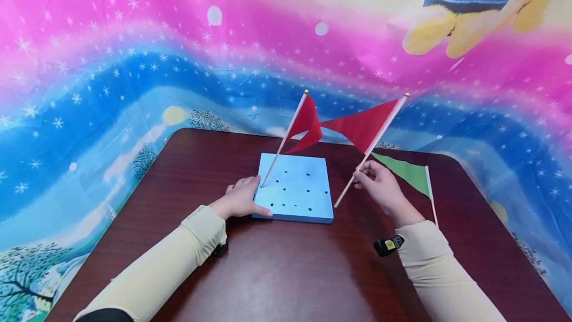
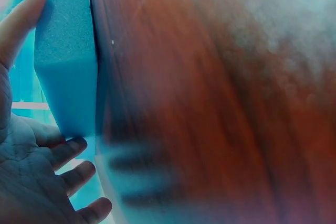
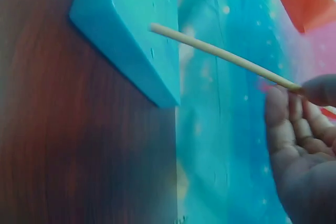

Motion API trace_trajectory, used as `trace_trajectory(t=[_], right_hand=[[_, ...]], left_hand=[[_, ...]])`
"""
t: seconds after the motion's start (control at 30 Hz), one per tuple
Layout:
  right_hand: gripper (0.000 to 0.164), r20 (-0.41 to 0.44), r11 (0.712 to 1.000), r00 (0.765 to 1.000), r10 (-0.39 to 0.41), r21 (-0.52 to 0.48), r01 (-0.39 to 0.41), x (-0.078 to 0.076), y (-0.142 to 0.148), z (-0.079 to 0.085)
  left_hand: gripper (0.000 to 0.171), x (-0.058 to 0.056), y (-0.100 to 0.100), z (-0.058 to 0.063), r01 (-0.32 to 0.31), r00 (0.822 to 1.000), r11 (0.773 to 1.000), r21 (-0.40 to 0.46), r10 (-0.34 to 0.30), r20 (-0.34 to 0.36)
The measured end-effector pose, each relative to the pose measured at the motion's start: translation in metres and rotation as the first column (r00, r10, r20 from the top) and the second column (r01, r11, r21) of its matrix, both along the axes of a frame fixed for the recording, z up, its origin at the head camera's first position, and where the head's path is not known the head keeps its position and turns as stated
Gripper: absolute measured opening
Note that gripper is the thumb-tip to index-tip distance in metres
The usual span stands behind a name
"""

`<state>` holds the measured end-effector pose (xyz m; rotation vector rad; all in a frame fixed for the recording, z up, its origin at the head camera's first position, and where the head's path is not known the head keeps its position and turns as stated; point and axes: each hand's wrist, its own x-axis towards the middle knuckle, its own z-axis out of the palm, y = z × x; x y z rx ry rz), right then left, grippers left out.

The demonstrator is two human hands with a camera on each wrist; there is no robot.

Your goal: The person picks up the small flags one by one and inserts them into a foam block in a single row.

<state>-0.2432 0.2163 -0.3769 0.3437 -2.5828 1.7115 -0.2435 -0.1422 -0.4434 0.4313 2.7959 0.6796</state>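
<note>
A blue foam block (image 1: pixel 297 198) with several small holes lies on the table. One red pennant flag (image 1: pixel 305 122) stands tilted in a hole near the block's left edge. My left hand (image 1: pixel 241 198) rests against the block's left side, thumb along the front edge and fingers fairly straight, as the left wrist view shows. To the right of the block, my right hand (image 1: pixel 379 183) pinches the thin wooden stick of a second red pennant flag (image 1: pixel 368 125). In the right wrist view the stick's bare lower end (image 3: pixel 157 28) overlaps the block, pointing at its holed face.
A green pennant flag (image 1: pixel 408 173) on a stick is at the right, partly behind my right hand and forearm. The dark wooden table (image 1: pixel 290 272) reaches back to a colourful printed cloth (image 1: pixel 134 78) hanging behind it.
</note>
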Motion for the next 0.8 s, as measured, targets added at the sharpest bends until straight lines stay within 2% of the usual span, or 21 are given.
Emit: trace_trajectory(t=[0.2,0.37,0.57,0.8], right_hand=[[0.020,-0.175,0.993,0.983,-0.055,0.098,0.073,0.003,-0.022,0.001],[0.016,-0.259,0.987,0.965,-0.041,0.137,0.079,0.003,-0.040,-0.002],[0.013,-0.290,0.989,0.956,-0.035,0.129,0.075,0.000,-0.060,-0.006],[0.012,-0.293,0.989,0.956,-0.014,0.136,0.056,-0.001,-0.080,-0.008]], left_hand=[[0.121,0.001,0.000,0.001,-0.008,1.000,1.000,0.008,0.008,0.007],[0.120,0.002,0.000,0.000,-0.009,1.000,1.000,0.022,0.009,0.002],[0.121,0.001,-0.001,-0.003,-0.011,1.000,1.000,0.015,0.011,0.003],[0.121,0.001,-0.001,-0.001,-0.010,1.000,1.000,0.008,0.010,0.002]])
